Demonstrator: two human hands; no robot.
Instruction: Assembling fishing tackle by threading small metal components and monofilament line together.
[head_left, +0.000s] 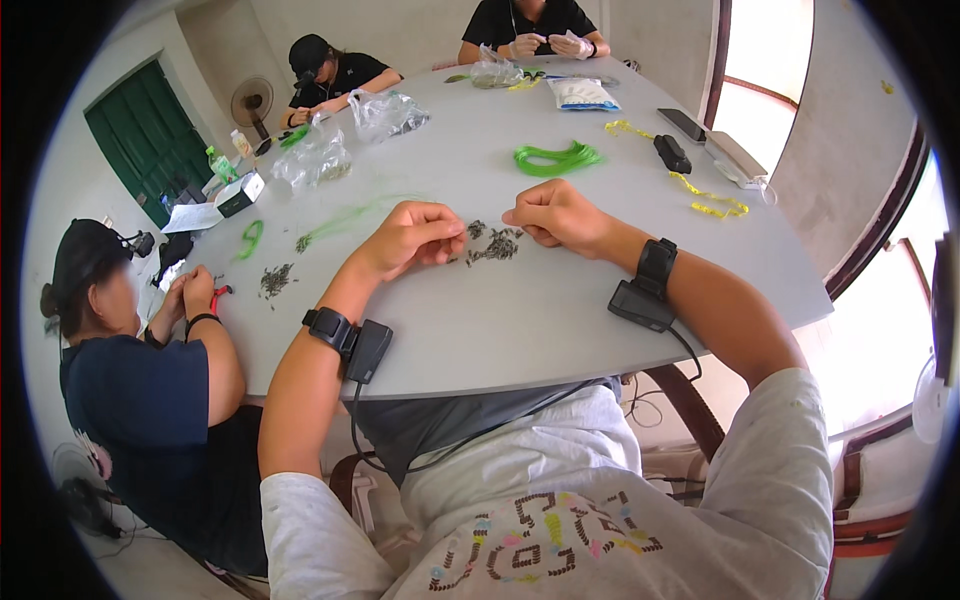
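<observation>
My left hand (418, 238) is closed with thumb and fingertips pinched together, just left of a pile of small dark grey pieces (497, 245) on the table. My right hand (560, 215) is also closed in a pinch, at the upper right edge of that pile. Whatever the fingertips hold, if anything, is too small to make out. Fine loose green strands (345, 218) lie on the table beyond my left hand. A looped hank of bright green thread (557, 158) rests past my right hand.
The grey table (540, 340) also carries another dark pile (276, 281), clear plastic bags (318, 158), a yellow tape measure (715, 208), a black device (672, 154) and a phone (682, 124). A person sits close at left; two more work at the far side. Cables hang from my wrist devices.
</observation>
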